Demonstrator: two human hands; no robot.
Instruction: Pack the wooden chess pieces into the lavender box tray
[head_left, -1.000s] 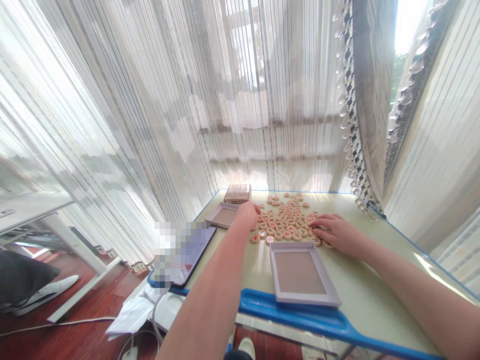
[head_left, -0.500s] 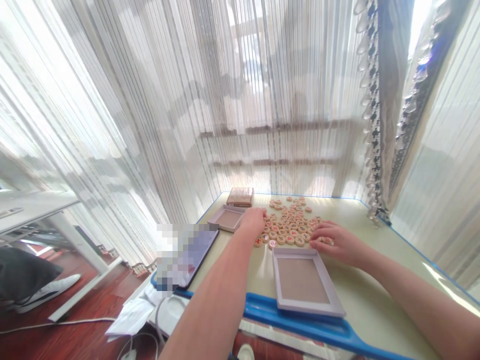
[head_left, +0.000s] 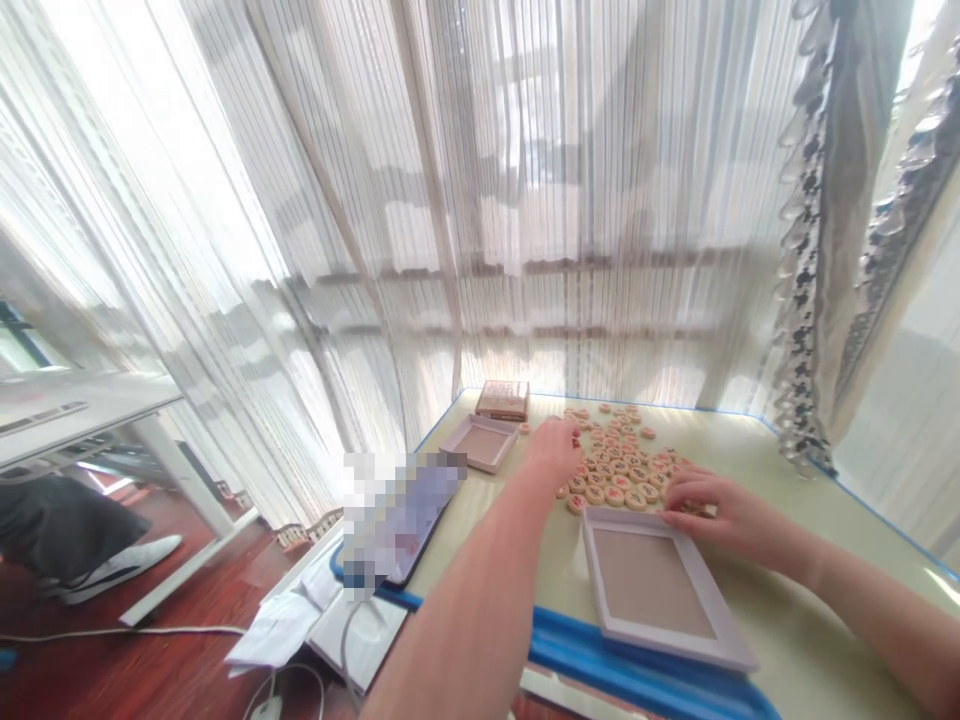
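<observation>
Round wooden xiangqi pieces (head_left: pixel 616 482) with red and black characters lie in a crowded pile on the pale tabletop. My left hand (head_left: pixel 553 448) is at the pile's left side, back turned up, fingers curled in; a piece shows at its fingertips, the rest of the grip hidden. On the right flank, my right hand (head_left: pixel 701 500) curves its bent fingers over a few pieces, partly visible under the palm. Just in front of the pile rests a shallow open box half (head_left: pixel 592 560). Another shallow box half (head_left: pixel 450 455) lies left of my left hand.
A brown patterned box (head_left: pixel 503 398) stands at the far left corner. At the left edge lies a phone-like device (head_left: pixel 420 530), partly blurred out. Blue trim (head_left: pixel 570 640) borders the table. Papers (head_left: pixel 274 625) and cables are lower left, near another person's shoe (head_left: pixel 127 570). Sheer curtains hang behind.
The view has swung left, so the table appears farther right. My left hand has moved slightly right, toward the pile, with a piece at its fingertips. My right hand stays at the pile's right side.
</observation>
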